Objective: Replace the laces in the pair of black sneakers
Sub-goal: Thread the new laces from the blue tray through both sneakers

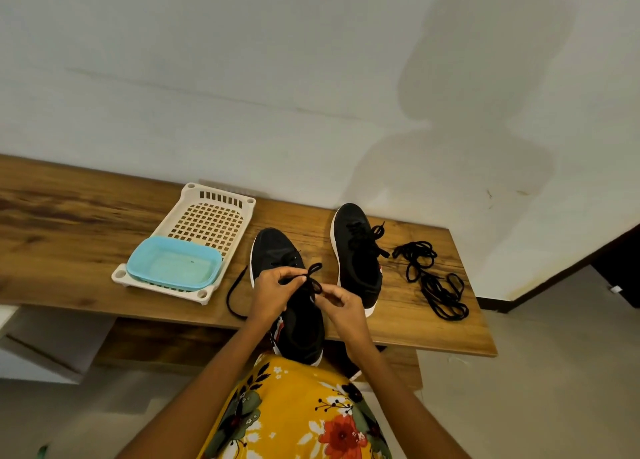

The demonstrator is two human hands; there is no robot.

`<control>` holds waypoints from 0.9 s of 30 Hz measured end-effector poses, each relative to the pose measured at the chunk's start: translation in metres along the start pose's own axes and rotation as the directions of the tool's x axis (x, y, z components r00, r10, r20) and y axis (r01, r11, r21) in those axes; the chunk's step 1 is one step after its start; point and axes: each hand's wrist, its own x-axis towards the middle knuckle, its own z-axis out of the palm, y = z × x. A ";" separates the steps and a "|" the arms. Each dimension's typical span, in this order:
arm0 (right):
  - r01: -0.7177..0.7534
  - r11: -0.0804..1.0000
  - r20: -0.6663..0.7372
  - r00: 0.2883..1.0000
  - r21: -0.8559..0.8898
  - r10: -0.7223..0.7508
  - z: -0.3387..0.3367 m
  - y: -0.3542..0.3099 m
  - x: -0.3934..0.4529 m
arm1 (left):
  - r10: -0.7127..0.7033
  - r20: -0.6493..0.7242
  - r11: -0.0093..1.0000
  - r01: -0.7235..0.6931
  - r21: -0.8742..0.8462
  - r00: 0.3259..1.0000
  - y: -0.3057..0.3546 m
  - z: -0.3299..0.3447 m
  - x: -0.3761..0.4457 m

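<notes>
Two black sneakers with white soles stand on a wooden table. The near sneaker [277,250] lies in front of me, its heel over the table's front edge. My left hand [272,290] and my right hand [341,302] both pinch its black lace [313,276] above the tongue, where a loop sticks up. One end of this lace trails down the shoe's left side onto the table. The far sneaker [356,250] stands to the right with its lace tied in a bow. A loose pile of black laces [433,278] lies right of it.
A white perforated plastic tray [211,216] sits at the left of the wooden table [69,223], with a light blue tub [173,262] in its near end. A pale wall rises behind the table. My yellow floral clothing fills the bottom of the view.
</notes>
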 end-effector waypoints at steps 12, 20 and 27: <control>0.006 0.992 -0.034 0.999 0.130 -0.002 0.000 0.006 0.001 | 0.009 0.017 0.999 -0.009 0.040 1.000 0.000 -0.002 -0.001; -0.066 0.989 -0.053 0.996 0.131 0.073 -0.003 0.005 0.007 | 0.034 0.039 0.998 -0.036 0.048 0.999 -0.001 -0.003 0.000; -0.010 1.000 -0.005 1.000 0.017 0.010 -0.004 -0.002 0.008 | 0.042 0.032 0.998 -0.043 0.053 0.999 0.000 -0.001 -0.001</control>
